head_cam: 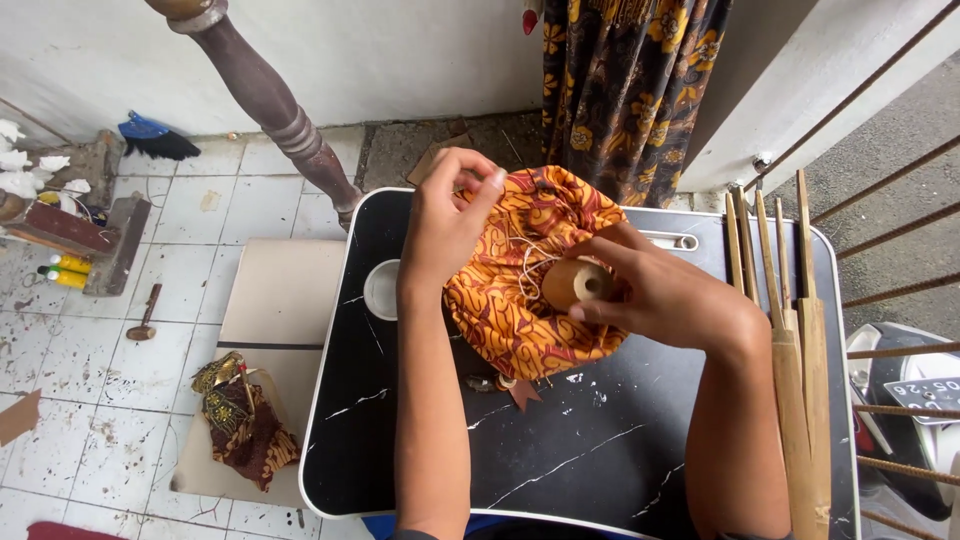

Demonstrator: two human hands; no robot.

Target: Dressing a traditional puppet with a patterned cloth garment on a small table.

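Orange batik cloth (520, 290) bunched, swirled red-brown, around a wooden spool (575, 282)

A black marble-patterned table (560, 450) bears orange batik cloth (520, 310) and bamboo sticks (800, 380).

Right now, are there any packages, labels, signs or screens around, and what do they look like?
Small bottles: far left on the tiled floor, lying down, yellow with green caps.
Plate with digits: right edge behind the metal bars, a flat grey-white panel on a dark vehicle.
No screens or signs show.
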